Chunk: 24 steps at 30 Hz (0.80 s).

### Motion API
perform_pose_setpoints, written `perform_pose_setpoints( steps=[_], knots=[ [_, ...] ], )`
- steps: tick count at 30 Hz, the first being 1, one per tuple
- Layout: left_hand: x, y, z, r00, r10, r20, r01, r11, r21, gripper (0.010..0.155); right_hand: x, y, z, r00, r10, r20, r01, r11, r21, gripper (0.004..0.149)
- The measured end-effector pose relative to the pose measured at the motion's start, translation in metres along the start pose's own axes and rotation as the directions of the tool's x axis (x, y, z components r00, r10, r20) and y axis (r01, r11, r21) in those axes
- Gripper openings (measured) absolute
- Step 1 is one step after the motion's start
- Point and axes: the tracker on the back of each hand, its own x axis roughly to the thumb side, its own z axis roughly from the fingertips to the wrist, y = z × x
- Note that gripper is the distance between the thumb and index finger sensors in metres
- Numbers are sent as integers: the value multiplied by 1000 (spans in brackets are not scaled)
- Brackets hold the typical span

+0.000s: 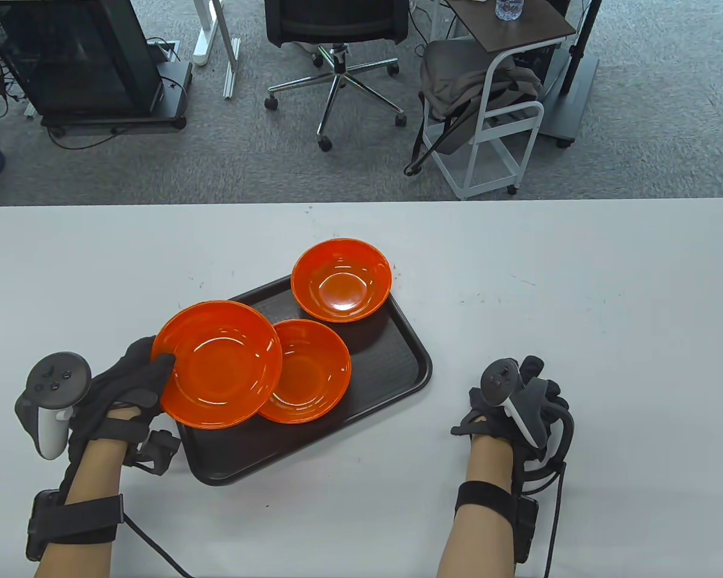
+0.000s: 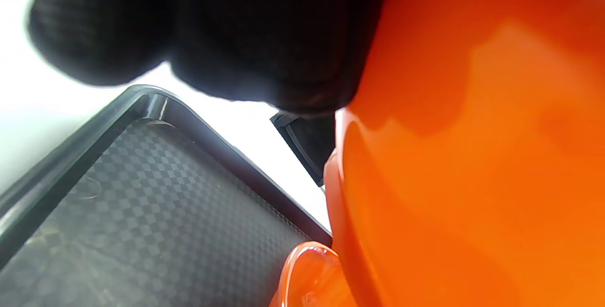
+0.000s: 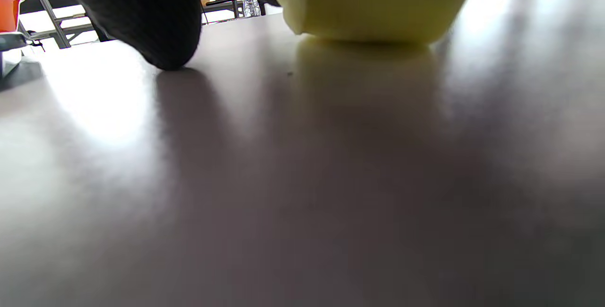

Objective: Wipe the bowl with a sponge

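Note:
My left hand (image 1: 135, 379) grips the left rim of an orange bowl (image 1: 220, 364) and holds it tilted above the dark tray (image 1: 391, 355). In the left wrist view its gloved fingers (image 2: 212, 28) sit on the bowl (image 2: 472, 155) over the tray (image 2: 142, 212). Two more orange bowls lie on the tray, one (image 1: 313, 373) partly under the held bowl and one (image 1: 341, 280) at the far end. My right hand (image 1: 518, 403) rests on the table right of the tray, over a yellow sponge (image 3: 373, 4) that touches the tabletop. The hand hides the sponge in the table view.
The white table (image 1: 608, 289) has bare surface to the right of and beyond the tray. Past its far edge stand an office chair (image 1: 337, 36) and a white cart (image 1: 494, 120) on the carpet.

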Motion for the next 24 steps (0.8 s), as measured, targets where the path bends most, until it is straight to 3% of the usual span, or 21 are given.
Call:
perform_pose_setpoints(
  steps=[5, 11, 15, 24],
  knots=[
    [2, -3, 0, 1000, -5, 15, 5, 1000, -10, 53, -2, -2, -3, 1000, -1, -1, 1, 1000, 0, 63],
    [2, -3, 0, 1000, -16, 21, 16, 1000, -8, 53, -6, -4, -7, 994, -68, -83, 82, 982, 169, 62],
    [2, -2, 1, 1000, -9, 20, 10, 1000, -5, 53, -3, -6, -10, 998, 49, -29, -43, 981, 191, 61],
    [2, -3, 1, 1000, -9, 27, 9, 1000, -13, 53, -5, -22, 0, 999, -30, 16, 30, 1000, 2, 60]
  ],
)
